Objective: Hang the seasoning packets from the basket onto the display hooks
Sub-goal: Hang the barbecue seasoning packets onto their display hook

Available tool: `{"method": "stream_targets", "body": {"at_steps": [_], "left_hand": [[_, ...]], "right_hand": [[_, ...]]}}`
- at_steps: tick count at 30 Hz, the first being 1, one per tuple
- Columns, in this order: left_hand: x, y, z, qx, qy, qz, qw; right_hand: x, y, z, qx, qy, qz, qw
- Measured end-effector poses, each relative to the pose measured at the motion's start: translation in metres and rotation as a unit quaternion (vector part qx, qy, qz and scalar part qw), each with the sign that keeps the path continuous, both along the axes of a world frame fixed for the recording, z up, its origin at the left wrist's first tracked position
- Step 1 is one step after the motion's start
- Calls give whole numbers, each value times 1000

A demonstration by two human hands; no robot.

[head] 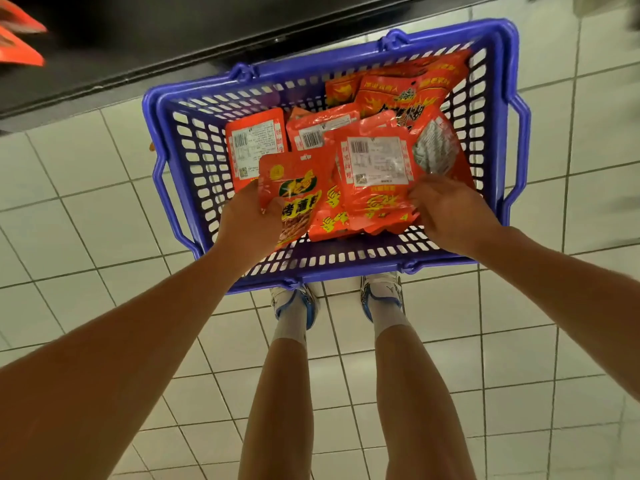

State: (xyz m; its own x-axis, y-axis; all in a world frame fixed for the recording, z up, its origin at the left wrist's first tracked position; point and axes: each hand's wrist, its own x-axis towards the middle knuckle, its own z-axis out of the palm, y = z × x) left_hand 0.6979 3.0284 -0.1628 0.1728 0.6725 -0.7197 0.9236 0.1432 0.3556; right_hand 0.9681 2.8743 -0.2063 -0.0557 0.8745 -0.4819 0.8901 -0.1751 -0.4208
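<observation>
A blue basket [498, 140] sits on the tiled floor [86, 220] in the upper middle of the frame, its far rim close to a dark shelf base [121, 46]. Red seasoning packets [377, 161] fill its right half. The left hand [247, 223] grips one packet [294, 199] by its edge; the right hand [450, 213] pinches another's lower edge.

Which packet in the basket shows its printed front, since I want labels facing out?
The packet gripped by the left hand, with the green-and-yellow logo; those beside it show white barcode backs.
</observation>
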Motion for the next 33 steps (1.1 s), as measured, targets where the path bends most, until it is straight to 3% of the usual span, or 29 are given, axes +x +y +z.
{"method": "stream_targets", "body": {"at_steps": [5,8,11,14,17,19,22,26,27,28,31,33], "left_hand": [[8,5,21,27,-6,17,999],[13,11,42,21,-59,55,997],[16,19,67,-37,-118,130,984],[24,24,93,-129,-169,216,953],[31,27,126,-183,-240,276,913],[33,26,150,-202,-298,272,892],[38,21,189,-196,-327,247,891],[44,19,251,-134,-333,284,889],[44,19,270,-119,-337,287,889],[43,19,291,-109,-345,290,886],[43,23,363,-61,-363,304,879],[44,27,415,-10,-363,309,879]], "right_hand": [[2,24,52,-2,90,-102,991],[10,47,90,-41,154,-114,981],[13,67,129,-94,225,-120,962],[9,89,161,-61,256,-163,951],[4,105,181,-12,273,-277,921],[-2,110,193,26,295,-367,882],[-17,115,224,53,356,-487,796],[-33,121,286,67,489,-625,605],[-35,122,306,60,514,-631,578],[-36,121,327,61,529,-620,577],[-41,122,399,102,519,-566,632],[-42,127,451,135,516,-553,640]]}}
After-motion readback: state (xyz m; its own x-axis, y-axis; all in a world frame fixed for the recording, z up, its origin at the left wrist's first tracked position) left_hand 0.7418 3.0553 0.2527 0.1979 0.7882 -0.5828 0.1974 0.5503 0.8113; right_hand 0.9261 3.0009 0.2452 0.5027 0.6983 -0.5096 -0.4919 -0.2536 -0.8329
